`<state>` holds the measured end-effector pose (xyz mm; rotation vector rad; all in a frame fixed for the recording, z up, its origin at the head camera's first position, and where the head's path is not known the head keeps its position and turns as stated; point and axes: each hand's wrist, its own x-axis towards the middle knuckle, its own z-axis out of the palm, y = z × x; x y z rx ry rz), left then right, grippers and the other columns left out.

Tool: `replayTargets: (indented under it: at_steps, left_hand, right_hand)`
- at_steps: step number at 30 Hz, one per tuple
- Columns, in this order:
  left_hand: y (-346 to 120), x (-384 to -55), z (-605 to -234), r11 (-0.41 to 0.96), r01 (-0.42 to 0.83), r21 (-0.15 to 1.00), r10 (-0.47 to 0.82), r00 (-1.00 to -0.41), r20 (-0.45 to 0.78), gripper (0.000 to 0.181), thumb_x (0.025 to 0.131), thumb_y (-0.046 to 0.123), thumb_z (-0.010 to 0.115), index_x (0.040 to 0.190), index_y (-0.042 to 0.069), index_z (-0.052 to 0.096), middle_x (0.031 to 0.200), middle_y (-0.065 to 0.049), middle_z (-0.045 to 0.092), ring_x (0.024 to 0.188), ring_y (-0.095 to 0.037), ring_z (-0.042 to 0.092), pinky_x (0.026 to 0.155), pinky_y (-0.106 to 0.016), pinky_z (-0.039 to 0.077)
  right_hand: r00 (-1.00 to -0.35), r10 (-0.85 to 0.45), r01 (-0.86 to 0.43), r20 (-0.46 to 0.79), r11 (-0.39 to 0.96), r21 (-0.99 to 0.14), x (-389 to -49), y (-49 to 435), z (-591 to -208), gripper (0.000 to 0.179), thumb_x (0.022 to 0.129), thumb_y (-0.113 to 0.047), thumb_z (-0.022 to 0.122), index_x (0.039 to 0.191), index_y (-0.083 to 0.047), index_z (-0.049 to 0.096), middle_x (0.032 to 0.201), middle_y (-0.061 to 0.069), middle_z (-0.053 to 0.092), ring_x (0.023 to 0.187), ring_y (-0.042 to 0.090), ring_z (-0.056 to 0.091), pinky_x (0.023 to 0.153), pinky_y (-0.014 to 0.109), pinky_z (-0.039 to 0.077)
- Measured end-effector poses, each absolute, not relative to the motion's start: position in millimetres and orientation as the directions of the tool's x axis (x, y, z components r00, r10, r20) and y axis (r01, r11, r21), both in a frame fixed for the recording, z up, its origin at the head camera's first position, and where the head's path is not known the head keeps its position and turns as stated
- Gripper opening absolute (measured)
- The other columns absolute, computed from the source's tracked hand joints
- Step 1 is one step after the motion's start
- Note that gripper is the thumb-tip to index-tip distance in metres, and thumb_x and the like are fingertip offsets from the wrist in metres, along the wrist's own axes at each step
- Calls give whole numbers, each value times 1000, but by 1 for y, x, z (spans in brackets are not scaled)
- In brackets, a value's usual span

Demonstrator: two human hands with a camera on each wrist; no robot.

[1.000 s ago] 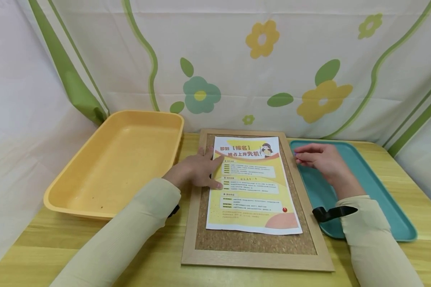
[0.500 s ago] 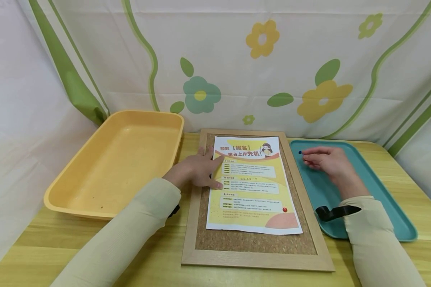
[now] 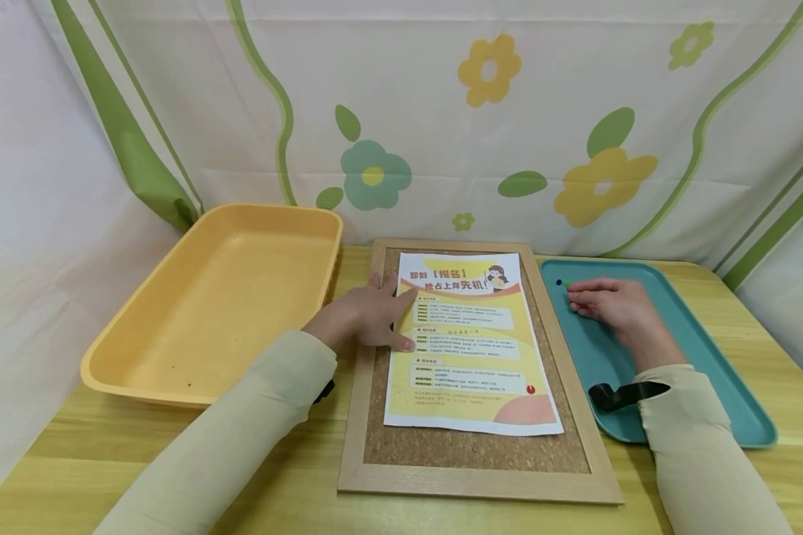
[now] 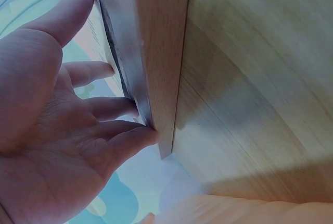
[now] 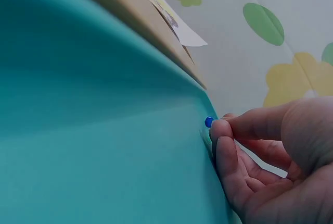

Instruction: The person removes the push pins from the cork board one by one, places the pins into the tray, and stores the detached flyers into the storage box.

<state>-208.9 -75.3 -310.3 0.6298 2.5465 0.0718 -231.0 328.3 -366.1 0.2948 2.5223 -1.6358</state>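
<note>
A printed yellow sheet (image 3: 468, 357) lies on a wood-framed cork board (image 3: 475, 457). My left hand (image 3: 371, 316) rests spread over the board's left frame and the sheet's edge; its thumb touches the sheet. In the left wrist view, the fingers of my left hand (image 4: 78, 114) lie along the frame. Over the far left corner of the teal tray (image 3: 682, 357), my right hand (image 3: 612, 308) pinches a tiny green pushpin (image 3: 566, 283), mostly hidden by the fingertips. Beside it is a small blue pushpin (image 5: 209, 122). A small red spot (image 3: 531, 389) marks the sheet's lower right; whether pin or print is unclear.
A deep yellow bin (image 3: 207, 312) stands left of the board on the wooden table (image 3: 114, 446). Behind hangs a flower-patterned curtain (image 3: 435, 134). The tray sits close along the board's right side. A black strap (image 3: 625, 396) sticks out from my right wrist.
My right hand has shifted slightly right over the tray, uncovering the blue pushpin and then a bit of green at its fingertips. My left hand stays in place.
</note>
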Motion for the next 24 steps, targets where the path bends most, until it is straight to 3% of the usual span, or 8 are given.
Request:
replayTargets:
  at_steps: [8, 15, 19, 24]
  left_hand:
    - [-76, -211, -311, 890, 425, 166, 450, -760, -469, 98, 102, 59, 63, 173, 21, 6, 178, -22, -9, 164, -48, -9, 130, -59, 26]
    - [-77, -211, -311, 892, 419, 169, 446, -755, -480, 99, 102, 59, 62, 173, 23, 5, 178, -20, -11, 164, -47, -10, 123, -56, 39]
    - [-77, -211, -312, 893, 416, 173, 446, -756, -479, 98, 102, 59, 63, 173, 23, 5, 178, -20, -11, 164, -47, -10, 120, -56, 41]
    - [-75, -212, -312, 893, 416, 171, 445, -759, -476, 98, 102, 59, 63, 173, 23, 6, 178, -20, -11, 164, -47, -10, 126, -58, 33]
  right_hand:
    - [-968, 114, 252, -226, 385, -888, -233, 330, -369, 46, 107, -13, 62, 145, 12, 56, 81, -25, 71, 79, -8, 72, 77, 17, 61]
    - [-965, 126, 259, -228, 374, -891, -233, 330, -370, 43, 107, -11, 62, 144, 11, 57, 81, -25, 72, 80, -7, 73, 78, 18, 61]
    - [-965, 132, 260, -227, 347, -901, -233, 330, -370, 34, 106, -9, 64, 136, 5, 66, 80, -23, 73, 79, -6, 74, 78, 18, 61]
    - [-960, 137, 275, -243, 316, -908, -232, 332, -370, 17, 105, -8, 64, 117, -9, 76, 79, -21, 74, 78, -5, 75, 77, 18, 61]
